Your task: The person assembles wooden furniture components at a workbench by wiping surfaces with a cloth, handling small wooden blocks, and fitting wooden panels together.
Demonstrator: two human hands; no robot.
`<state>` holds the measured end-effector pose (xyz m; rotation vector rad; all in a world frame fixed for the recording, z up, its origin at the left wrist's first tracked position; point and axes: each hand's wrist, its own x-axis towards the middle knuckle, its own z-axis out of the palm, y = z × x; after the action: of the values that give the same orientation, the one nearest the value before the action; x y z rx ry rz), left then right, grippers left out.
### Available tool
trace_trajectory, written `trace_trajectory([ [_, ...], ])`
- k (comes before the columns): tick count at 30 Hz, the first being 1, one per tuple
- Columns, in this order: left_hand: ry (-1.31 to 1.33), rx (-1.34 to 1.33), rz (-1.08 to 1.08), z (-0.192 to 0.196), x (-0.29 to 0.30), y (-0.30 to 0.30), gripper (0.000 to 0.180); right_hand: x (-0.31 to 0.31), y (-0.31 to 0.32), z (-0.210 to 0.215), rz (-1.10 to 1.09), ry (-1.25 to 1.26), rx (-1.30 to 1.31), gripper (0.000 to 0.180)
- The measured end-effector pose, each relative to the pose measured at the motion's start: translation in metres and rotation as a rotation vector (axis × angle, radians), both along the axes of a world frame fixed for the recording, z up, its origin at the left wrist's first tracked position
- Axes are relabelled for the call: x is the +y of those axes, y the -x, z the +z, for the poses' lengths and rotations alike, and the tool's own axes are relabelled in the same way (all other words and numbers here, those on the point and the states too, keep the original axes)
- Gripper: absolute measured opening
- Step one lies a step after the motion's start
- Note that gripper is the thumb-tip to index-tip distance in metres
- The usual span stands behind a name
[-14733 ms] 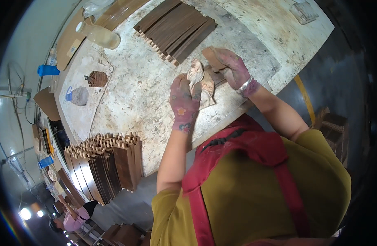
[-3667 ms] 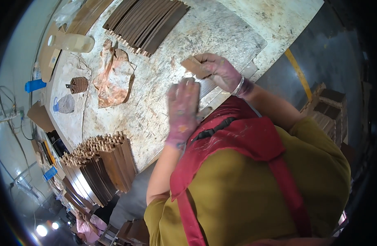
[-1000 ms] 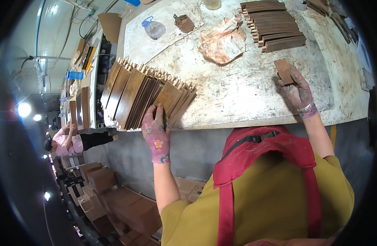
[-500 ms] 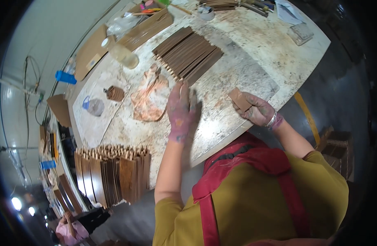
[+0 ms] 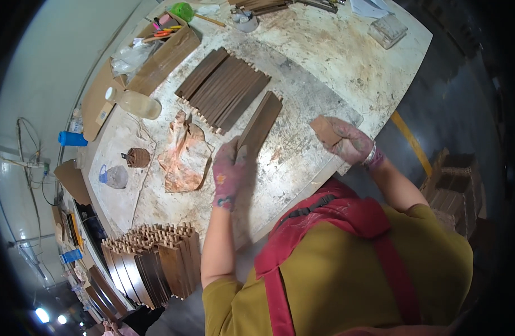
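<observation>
My left hand (image 5: 228, 162), in a stained pink glove, is closed round the near end of a dark brown wooden slat (image 5: 262, 120). The slat slants up and away to the right above the table, its far end showing pale dowel pins. Just beyond it lies a row of similar slats (image 5: 224, 87) with dowels at both ends. At the right, my gloved right hand (image 5: 351, 143) pinches a piece of brown sandpaper (image 5: 325, 131) near the table's front edge, apart from the slat.
Left of my left hand lies a stained, crumpled cloth (image 5: 184, 157). A bottle of pale liquid (image 5: 134, 103) and a cardboard box (image 5: 162, 61) of tools stand farther back. Upright slats (image 5: 151, 260) are bundled at the table's near left. Stacked brown pieces (image 5: 453, 190) stand off the right side.
My left hand has taken one slat from the near side of the row and drawn it toward me. My right hand still holds the sandpaper, now turned slightly. The whole view has shifted.
</observation>
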<state>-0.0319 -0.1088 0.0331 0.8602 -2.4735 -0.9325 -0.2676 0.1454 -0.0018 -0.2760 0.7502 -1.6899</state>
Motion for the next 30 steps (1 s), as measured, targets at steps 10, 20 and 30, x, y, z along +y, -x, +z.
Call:
trace_trajectory([
  [10,0.239,-0.264,-0.118,-0.013,0.032,0.003,0.062,-0.103,0.001,0.014,-0.085,-0.427,0.760,0.045],
  [20,0.225,-0.200,-0.118,-0.020,0.027,0.002,0.071,-0.148,-0.005,-0.010,-0.099,-0.350,1.386,0.031],
  [30,-0.064,-0.221,-0.159,0.001,0.008,0.003,0.047,-0.058,-0.010,0.047,0.012,-0.470,0.883,0.044],
])
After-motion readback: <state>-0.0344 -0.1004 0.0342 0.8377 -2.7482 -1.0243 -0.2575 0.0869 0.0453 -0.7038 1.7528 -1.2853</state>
